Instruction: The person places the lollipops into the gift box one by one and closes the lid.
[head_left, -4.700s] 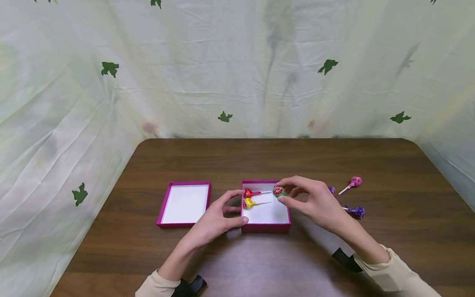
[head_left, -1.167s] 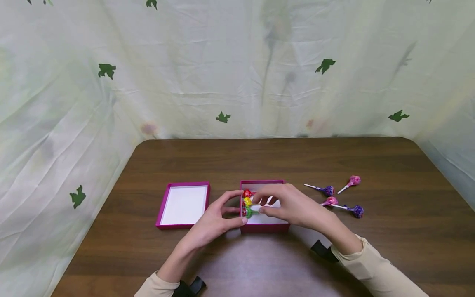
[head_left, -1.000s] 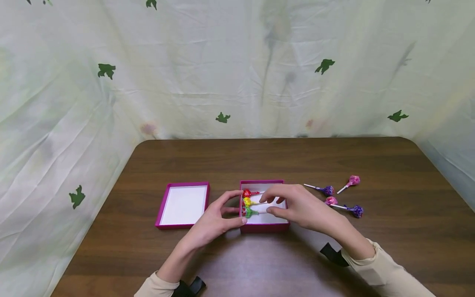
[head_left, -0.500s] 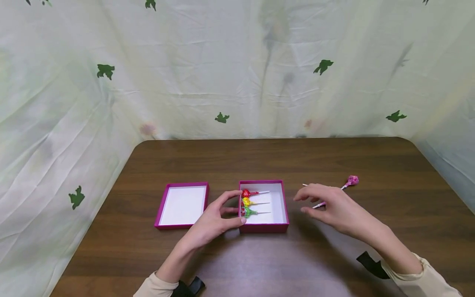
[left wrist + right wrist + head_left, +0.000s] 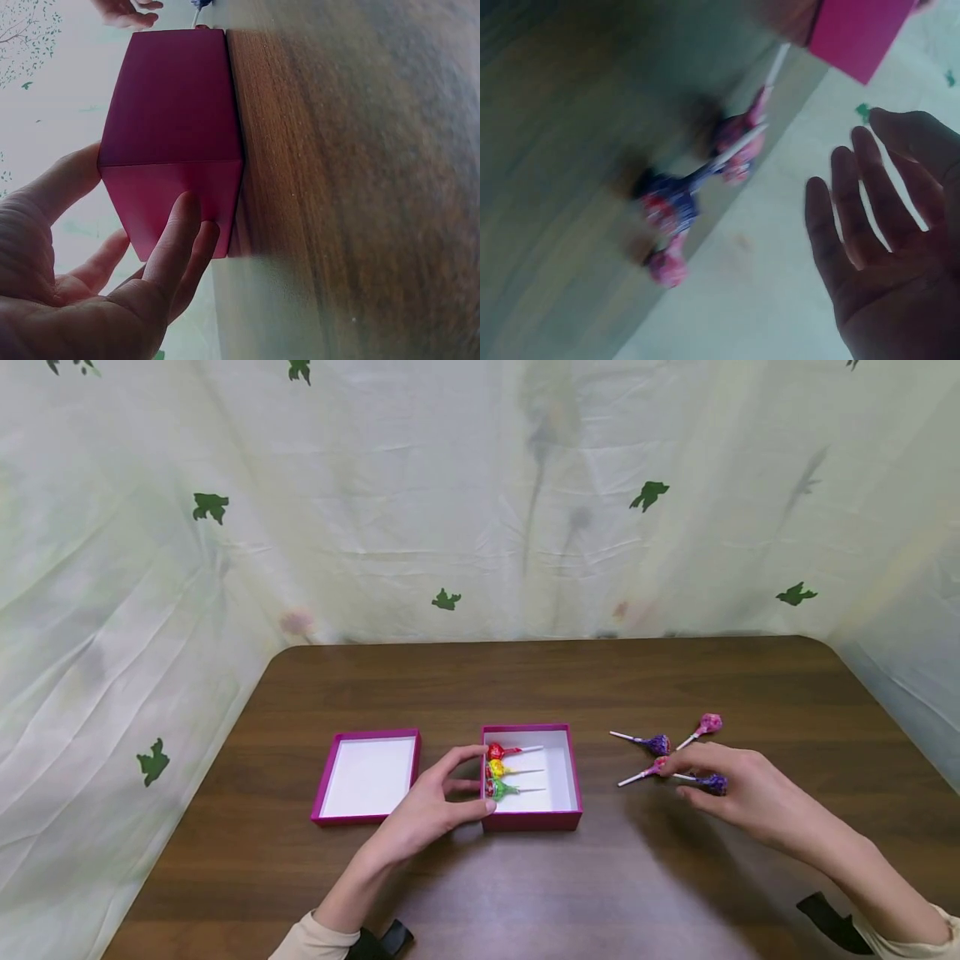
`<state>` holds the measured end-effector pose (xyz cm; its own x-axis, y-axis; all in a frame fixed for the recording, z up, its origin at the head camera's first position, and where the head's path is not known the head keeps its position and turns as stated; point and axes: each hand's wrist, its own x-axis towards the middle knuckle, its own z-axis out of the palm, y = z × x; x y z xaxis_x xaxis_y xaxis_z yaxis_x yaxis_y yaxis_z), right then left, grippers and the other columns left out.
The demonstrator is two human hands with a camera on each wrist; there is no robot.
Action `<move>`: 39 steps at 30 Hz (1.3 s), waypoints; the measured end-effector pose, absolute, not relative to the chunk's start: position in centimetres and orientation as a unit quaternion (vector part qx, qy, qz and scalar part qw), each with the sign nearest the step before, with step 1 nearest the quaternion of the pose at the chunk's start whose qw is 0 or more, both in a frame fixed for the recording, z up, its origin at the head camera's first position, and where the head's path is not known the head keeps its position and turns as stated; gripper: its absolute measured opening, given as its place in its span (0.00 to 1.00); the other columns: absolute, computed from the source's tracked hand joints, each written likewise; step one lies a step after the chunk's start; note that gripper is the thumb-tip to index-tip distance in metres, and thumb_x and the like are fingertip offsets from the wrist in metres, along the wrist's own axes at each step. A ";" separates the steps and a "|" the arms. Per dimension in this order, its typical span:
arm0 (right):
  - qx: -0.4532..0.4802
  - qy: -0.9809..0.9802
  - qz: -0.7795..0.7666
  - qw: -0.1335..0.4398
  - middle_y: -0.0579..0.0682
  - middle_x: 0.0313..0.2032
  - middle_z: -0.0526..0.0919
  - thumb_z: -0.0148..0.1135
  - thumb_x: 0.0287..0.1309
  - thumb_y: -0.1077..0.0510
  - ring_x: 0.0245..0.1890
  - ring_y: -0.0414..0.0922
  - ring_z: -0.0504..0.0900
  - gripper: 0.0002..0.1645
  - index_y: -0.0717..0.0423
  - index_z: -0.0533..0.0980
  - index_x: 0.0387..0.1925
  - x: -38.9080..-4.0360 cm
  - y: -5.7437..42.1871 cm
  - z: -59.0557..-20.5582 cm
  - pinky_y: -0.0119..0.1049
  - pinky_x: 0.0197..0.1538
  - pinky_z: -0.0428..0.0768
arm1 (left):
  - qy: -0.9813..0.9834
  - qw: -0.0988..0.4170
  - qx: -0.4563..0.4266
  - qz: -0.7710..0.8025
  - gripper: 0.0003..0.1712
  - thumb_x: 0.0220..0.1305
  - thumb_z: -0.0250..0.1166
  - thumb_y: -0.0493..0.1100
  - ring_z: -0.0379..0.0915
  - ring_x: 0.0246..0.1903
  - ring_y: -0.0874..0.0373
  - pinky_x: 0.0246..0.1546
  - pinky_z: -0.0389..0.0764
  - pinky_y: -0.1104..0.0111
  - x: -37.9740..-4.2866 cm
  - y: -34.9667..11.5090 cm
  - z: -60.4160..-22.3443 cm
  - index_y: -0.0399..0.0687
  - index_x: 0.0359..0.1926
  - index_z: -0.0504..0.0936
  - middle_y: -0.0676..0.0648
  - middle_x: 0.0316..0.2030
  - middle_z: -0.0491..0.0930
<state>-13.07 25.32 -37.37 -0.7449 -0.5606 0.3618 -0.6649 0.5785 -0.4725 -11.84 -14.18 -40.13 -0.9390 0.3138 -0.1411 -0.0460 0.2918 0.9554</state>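
An open magenta box (image 5: 533, 821) with a white inside stands on the table. Inside lie a red lollipop (image 5: 496, 752), a yellow lollipop (image 5: 497, 768) and a green lollipop (image 5: 501, 789), sticks to the right. My left hand (image 5: 435, 802) holds the box's left side, its thumb at the front corner and fingers against the outer wall (image 5: 172, 195). With nothing in its grasp, my right hand (image 5: 738, 785) hovers over the lollipops at right, fingers slightly bent. Near it lie a purple lollipop (image 5: 657, 744), a pink lollipop (image 5: 660, 765), another purple lollipop (image 5: 712, 784) and a farther pink lollipop (image 5: 710, 723).
A shallow magenta lid (image 5: 375, 777), white side up, lies left of the box on the brown wooden table (image 5: 465, 685). Behind the table hangs a pale curtain (image 5: 375, 527) with green leaf shapes.
The green lollipop, earlier in my right hand, now lies in the box below the yellow one. My right hand has let go and moved right to the loose lollipops. My left hand stays.
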 end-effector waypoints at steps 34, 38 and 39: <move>0.308 -0.915 0.260 0.037 0.33 0.42 0.80 0.74 0.48 0.67 0.41 0.31 0.78 0.22 0.34 0.81 0.35 -12.8 30.9 -41.3 0.20 0.43 0.69 | 0.789 0.153 0.079 0.590 0.39 0.56 0.74 0.44 0.75 0.55 0.49 0.49 0.75 0.57 -11.9 -14.1 -40.4 0.57 0.68 0.69 0.50 0.68 0.63; 0.298 -0.914 0.273 0.023 0.35 0.44 0.79 0.76 0.45 0.65 0.41 0.32 0.78 0.22 0.36 0.82 0.37 -12.6 30.9 -41.5 0.21 0.42 0.72 | 0.789 0.153 0.077 0.590 0.39 0.56 0.74 0.44 0.75 0.55 0.50 0.49 0.75 0.56 -11.9 -14.2 -40.4 0.57 0.68 0.69 0.51 0.68 0.63; 0.300 -0.911 0.283 0.017 0.36 0.44 0.79 0.77 0.44 0.66 0.41 0.32 0.78 0.23 0.38 0.82 0.39 -12.6 30.9 -41.6 0.22 0.42 0.74 | 0.789 0.153 0.078 0.589 0.39 0.56 0.74 0.44 0.75 0.55 0.50 0.49 0.75 0.56 -11.9 -14.2 -40.4 0.57 0.68 0.69 0.51 0.68 0.63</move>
